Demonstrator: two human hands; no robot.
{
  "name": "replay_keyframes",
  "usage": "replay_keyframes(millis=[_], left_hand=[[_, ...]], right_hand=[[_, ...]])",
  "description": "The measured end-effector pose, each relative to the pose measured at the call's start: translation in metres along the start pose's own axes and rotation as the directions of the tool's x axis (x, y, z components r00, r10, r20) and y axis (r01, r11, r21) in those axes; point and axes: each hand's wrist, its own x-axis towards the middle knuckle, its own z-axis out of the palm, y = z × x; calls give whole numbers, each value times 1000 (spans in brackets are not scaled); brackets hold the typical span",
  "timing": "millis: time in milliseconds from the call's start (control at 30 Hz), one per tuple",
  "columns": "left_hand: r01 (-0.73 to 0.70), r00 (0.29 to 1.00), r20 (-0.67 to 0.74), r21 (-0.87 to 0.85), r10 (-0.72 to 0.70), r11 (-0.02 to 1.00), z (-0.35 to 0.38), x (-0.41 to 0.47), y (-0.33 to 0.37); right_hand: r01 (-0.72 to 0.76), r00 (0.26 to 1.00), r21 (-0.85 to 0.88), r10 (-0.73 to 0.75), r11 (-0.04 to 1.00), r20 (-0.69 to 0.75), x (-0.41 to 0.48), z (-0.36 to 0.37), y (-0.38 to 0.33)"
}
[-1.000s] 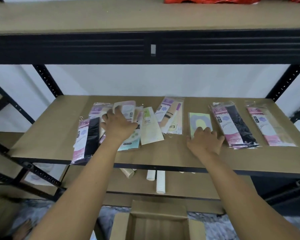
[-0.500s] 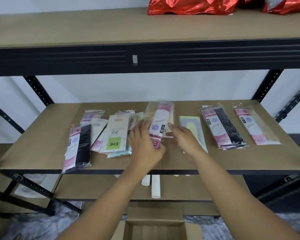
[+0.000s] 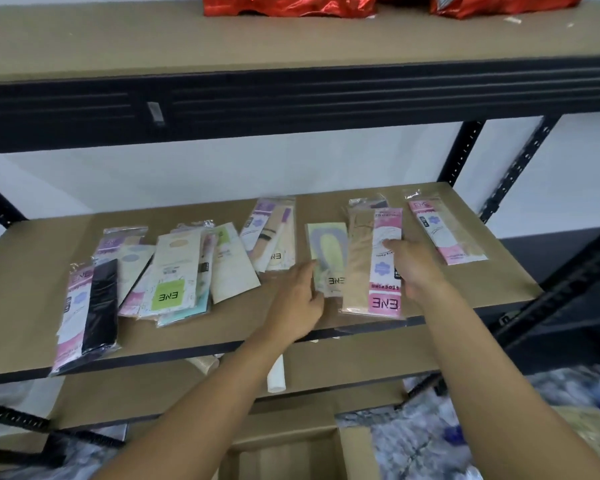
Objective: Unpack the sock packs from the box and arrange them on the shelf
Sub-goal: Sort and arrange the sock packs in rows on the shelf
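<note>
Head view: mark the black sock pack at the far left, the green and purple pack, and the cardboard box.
black sock pack [image 3: 99, 303], head view, the black sock.
green and purple pack [image 3: 328, 245], head view, its printed card.
cardboard box [image 3: 291, 434], head view, its far flap.

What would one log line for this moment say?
phase: arranging | left hand: touches green pack | right hand: rests on beige pack | shelf: packs laid flat
</note>
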Motion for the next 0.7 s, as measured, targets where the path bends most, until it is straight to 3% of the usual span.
replay_keyframes(millis=[133,233,367,567,633,700], left_hand=[[-174,936,345,293,66,940,22,15,6],[-277,901,428,428,77,860,33,9,-7],[-381,921,247,423,301,822,32,-7,-23],[-531,843,77,282,533,799,8,-30,-36],[-500,852,-21,259,523,826,-6,-32,-30],[-389,902,-99,238,421,890,-25,-30,-23]], right_hand=[[8,1000,-35,-8,999,9,-1,-25,2],[-11,1000,-27,11,1000,15,-4,-32,5],[-46,999,-18,47,999,17,-8,-31,11],[-45,997,-20,47,999,60,-13,-25,16],[-52,998,-2,52,999,46,-16,-23,15],[-53,998,4,52,999,43,-17,-21,15]])
